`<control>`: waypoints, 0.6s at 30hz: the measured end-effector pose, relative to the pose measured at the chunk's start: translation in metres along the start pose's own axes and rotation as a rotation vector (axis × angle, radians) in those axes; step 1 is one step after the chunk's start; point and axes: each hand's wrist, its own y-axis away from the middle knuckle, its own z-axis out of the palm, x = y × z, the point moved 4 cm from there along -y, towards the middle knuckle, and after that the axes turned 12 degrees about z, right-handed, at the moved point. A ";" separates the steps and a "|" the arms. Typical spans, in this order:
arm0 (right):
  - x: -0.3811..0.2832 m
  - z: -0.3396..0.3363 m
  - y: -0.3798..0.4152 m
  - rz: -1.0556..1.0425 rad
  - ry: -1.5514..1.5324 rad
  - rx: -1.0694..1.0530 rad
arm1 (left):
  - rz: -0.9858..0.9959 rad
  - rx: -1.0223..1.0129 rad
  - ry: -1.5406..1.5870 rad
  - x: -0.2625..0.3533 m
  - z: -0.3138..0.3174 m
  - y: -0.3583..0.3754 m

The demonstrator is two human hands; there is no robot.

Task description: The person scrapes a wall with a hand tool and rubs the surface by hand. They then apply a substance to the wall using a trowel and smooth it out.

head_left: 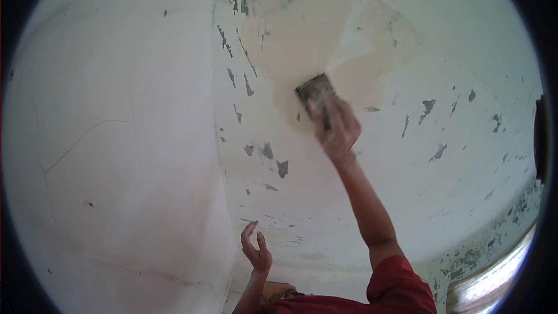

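Note:
My right hand (341, 131) is raised to the wall and grips a dark, flat rectangular tool (314, 90), smudged with a pale material. The tool's face lies against the wall, at the lower edge of a wide beige patch (296, 35). Motion blurs the fingers slightly. Lower down, my left hand (256, 250) is held up near the corner of the walls, fingers loosely bent and thumb apart, with nothing in it. Around the tool, the pale wall (372, 180) carries several grey chipped spots.
To the left, an adjoining white wall (104, 157) with thin cracks meets this one at a vertical corner. A bright window (494, 282) shows at the lower right, beside heavily flaked paint. A dark object (540, 139) stands at the right edge.

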 end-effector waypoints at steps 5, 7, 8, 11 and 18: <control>-0.032 0.025 0.057 -0.106 -0.009 -0.185 | -0.035 -0.004 0.042 -0.004 0.007 -0.004; -0.044 0.031 0.082 -0.110 -0.091 -0.298 | -0.005 -0.009 0.060 0.005 0.010 -0.013; -0.048 0.034 0.091 -0.116 -0.174 -0.413 | 0.024 -0.011 0.080 0.011 0.012 -0.017; -0.054 0.021 0.069 0.036 -0.276 -0.442 | 0.088 -0.034 0.050 0.015 0.011 -0.022; -0.035 -0.045 0.075 0.875 -0.603 -0.654 | 0.075 -0.036 0.075 0.030 0.002 -0.012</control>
